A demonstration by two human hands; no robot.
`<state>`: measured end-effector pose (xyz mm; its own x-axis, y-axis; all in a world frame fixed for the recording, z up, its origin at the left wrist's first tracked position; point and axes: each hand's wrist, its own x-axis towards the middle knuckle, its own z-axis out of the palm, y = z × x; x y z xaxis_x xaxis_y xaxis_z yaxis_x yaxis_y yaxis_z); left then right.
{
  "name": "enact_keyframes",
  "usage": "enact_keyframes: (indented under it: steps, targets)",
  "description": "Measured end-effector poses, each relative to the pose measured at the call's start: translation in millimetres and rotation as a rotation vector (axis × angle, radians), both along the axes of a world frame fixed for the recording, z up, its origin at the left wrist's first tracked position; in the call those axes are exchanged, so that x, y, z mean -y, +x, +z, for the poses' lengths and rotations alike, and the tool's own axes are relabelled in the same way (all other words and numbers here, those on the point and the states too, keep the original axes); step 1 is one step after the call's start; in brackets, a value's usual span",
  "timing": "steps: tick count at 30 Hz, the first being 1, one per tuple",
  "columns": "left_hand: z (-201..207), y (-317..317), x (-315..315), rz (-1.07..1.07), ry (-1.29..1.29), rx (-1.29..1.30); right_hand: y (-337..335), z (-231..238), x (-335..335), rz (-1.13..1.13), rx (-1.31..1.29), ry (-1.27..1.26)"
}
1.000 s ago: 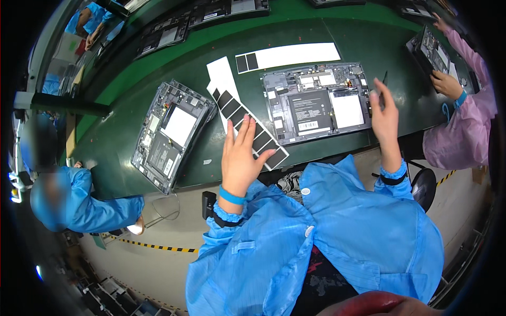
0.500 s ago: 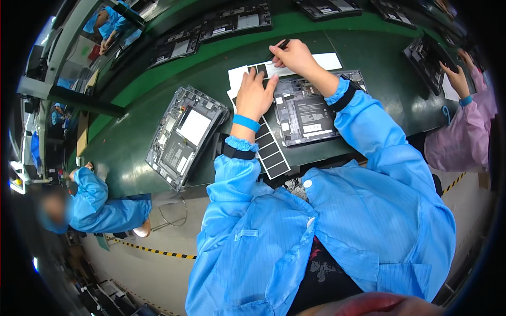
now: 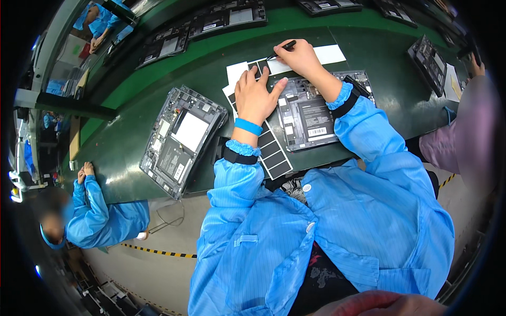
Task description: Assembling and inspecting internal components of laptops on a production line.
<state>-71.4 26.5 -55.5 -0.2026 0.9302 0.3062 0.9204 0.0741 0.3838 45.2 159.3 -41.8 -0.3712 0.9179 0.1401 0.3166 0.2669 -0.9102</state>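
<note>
My left hand (image 3: 255, 96) lies flat, fingers spread, on a white strip of black rectangular stickers (image 3: 272, 152) that runs toward me across the green bench (image 3: 132, 116). My right hand (image 3: 301, 57) grips black tweezers (image 3: 282, 48), whose tip touches a second white sticker sheet (image 3: 327, 53) at the far side. An opened tablet chassis (image 3: 313, 113) with battery and circuit boards lies under my right forearm. Both arms wear blue sleeves and dark wrist straps.
A second opened tablet chassis (image 3: 181, 138) lies to the left. More opened devices (image 3: 211, 23) line the far side, and another one (image 3: 428, 57) lies at right. A person in blue (image 3: 100, 218) sits at left; a person in pink (image 3: 464, 137) works at right.
My view has drawn closer over the bench. Both hands moved from the near tablet's sides to the far sticker sheets; the left now presses the strip and the right works the tweezers' tip there.
</note>
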Motion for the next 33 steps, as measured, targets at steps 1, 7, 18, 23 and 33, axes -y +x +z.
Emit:
enact_keyframes:
  steps: [1, 7, 18, 23, 33]
  targets:
    - [-1, 0, 0, 0.007, 0.004, -0.027, -1, -2, -2, 0.025, -0.051, -0.036]
    - [1, 0, 1, 0.007, -0.055, -0.05, 1, -14, -9, -0.025, -0.11, -0.075]
    - [2, 0, 0, 0.019, -0.076, -0.053, 2, 2, 5, -0.005, 0.002, 0.112]
    - [-7, -1, -5, 0.038, 0.025, -0.007, 0, 0, 5, 0.027, -0.053, 0.123]
    - [0, 0, -8, 0.068, -0.05, -0.011, 1, -8, -2, 0.045, -0.233, -0.02]
